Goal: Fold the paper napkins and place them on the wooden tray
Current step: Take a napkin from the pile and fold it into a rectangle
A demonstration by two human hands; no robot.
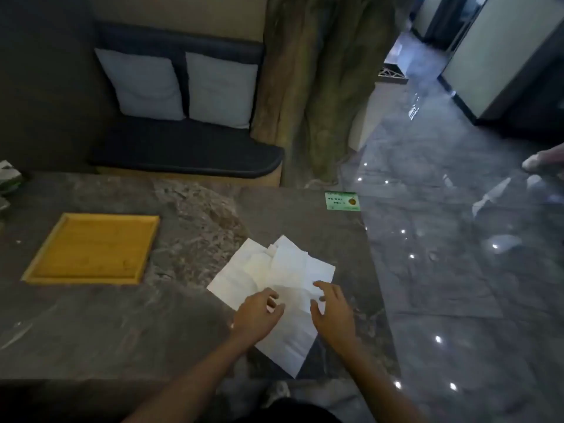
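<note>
A: Left hand (256, 315) sits at lower centre of the frame, fingers curled down onto the near part of the white paper napkins (274, 285). Whether it pinches a sheet or only presses, can't tell; motion blur at the fingertips.

B: And further left?

A: Wooden tray (91, 248), yellow, at mid-left of the frame, flat on the stone table (152, 315), well apart from the napkins. Nothing lies in it.

B: Napkins themselves?

A: Loose overlapping pile, unfolded, corners fanned out at different angles, right of the tray and near the table's right edge. One sheet reaches down toward the table's near edge, between the two forearms.

B: Right hand?

A: Right hand (332, 312), just right of the left one, fingers spread and fairly straight, tips resting on the pile's right side. Not gripping.

B: Anything else on the table?

A: Green card (341, 201) at the far right corner, above the napkins. Upper left of frame: bench with two pale cushions (180, 87). Glossy floor (457, 270) fills the right.
</note>
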